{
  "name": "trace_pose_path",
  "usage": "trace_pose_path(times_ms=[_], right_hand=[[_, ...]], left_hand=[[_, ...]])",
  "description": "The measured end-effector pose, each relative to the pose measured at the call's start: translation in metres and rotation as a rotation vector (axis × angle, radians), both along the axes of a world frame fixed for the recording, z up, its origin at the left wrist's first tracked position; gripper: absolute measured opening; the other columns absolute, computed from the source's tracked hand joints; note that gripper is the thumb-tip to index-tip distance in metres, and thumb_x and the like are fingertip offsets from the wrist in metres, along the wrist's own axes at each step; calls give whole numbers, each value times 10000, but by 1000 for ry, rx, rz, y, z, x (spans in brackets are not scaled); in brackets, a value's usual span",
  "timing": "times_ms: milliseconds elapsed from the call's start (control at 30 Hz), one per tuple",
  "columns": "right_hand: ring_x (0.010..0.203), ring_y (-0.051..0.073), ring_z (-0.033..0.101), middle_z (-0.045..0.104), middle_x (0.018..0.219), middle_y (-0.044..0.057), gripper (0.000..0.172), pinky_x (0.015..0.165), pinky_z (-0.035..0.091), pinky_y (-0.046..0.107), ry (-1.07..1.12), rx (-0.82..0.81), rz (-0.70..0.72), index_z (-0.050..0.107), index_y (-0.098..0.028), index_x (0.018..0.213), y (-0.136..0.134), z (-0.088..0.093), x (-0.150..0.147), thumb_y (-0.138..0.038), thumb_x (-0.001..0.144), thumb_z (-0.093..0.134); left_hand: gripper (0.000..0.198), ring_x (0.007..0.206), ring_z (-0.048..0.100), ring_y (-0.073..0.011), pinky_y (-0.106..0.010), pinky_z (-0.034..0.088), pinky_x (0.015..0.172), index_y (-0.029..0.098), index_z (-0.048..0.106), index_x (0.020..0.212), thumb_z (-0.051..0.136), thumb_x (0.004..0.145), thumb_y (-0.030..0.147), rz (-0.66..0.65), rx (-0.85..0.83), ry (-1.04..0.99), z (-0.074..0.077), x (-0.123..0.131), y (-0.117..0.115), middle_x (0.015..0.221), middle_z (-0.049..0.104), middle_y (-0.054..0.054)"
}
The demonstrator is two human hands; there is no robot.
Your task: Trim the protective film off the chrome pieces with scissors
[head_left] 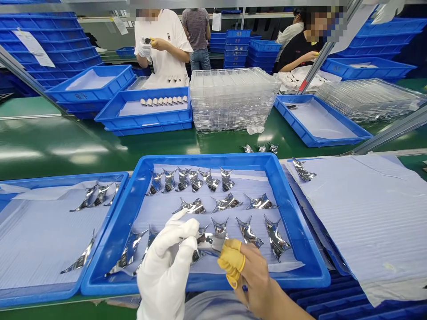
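My left hand [171, 262], in a white glove, pinches one end of a shiny chrome curved part [211, 242]. The part's other end is in the fingers of my right hand [245, 271], which wears yellow finger covers. Both hands are over the near side of a blue tray [313, 273] lined with white sheet. Rows of similar mirror-like parts with pointed corners lie in it, among them a chrome part [276, 238] at the right and another chrome part [227, 202] in the middle row. My hands partly cover a few near ones.
To the left, a second blue tray [122, 182] holds several chrome parts. A white sheet [360, 213] on the right bears a single part [303, 170]. Beyond stand stacked clear plastic trays [230, 100] and a blue tray [320, 141]. Co-workers, one a person in white [163, 49], are across the bench.
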State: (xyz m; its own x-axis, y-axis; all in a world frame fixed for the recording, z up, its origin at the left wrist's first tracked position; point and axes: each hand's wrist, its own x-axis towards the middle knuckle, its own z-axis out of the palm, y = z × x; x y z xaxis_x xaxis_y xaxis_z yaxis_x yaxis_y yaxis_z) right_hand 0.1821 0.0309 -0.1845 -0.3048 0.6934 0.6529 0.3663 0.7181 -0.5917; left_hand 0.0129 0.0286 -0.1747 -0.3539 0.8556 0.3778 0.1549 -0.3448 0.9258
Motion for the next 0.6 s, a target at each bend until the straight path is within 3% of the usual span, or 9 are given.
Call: trace_pose_path(times_ms=[200, 333, 433, 600], right_hand=[[532, 142, 527, 596, 630, -5, 211, 527, 448, 240, 178, -277, 57, 594, -208, 821, 3, 1, -6, -143, 956, 444], [470, 98, 381, 437, 554, -55, 378, 468, 377, 210, 368, -581, 173, 542, -204, 702, 2, 8, -10, -407, 1020, 522], [478, 83, 362, 412, 578, -59, 420, 452, 350, 199, 482, -743, 266, 520, -200, 706, 1, 11, -11, -509, 985, 579], [521, 96, 363, 424, 601, -53, 436, 486, 341, 224, 592, -955, 336, 504, -208, 744, -5, 10, -14, -583, 933, 622]], left_hand=[[234, 921, 686, -170, -458, 458, 1118, 307, 752, 1041, 712, 864, 158, -12, 93, 29, 4, 4, -3, 921, 766, 44], [129, 1069, 691, -212, -383, 514, 1042, 263, 746, 975, 748, 848, 239, 73, -160, -114, 2, 2, -3, 1016, 780, 12], [201, 996, 720, -215, -322, 566, 920, 215, 744, 960, 784, 817, 351, 60, -352, -240, 2, 0, 1, 1035, 787, -29], [271, 938, 719, -158, -226, 551, 862, 189, 734, 941, 810, 791, 402, 1, -436, -353, 4, 0, 7, 1017, 789, -26]])
